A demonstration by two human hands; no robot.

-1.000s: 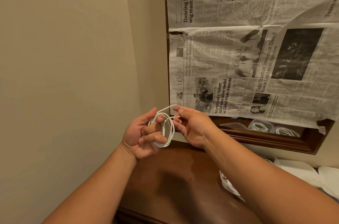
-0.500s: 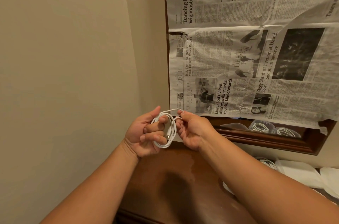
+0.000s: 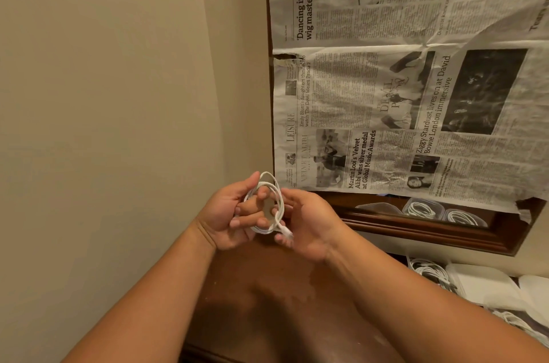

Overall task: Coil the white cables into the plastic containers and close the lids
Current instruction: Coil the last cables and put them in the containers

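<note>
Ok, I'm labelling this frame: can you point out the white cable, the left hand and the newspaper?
white cable (image 3: 280, 205), head view, right side of the coil.
left hand (image 3: 227, 211), head view, on the palm.
newspaper (image 3: 416, 95), head view, middle of the sheet.

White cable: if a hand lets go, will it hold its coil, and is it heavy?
Probably floppy: the cable bends in tight loops round the left hand, so it may spring loose. Likely light: it looks thin and is loosely held.
</note>
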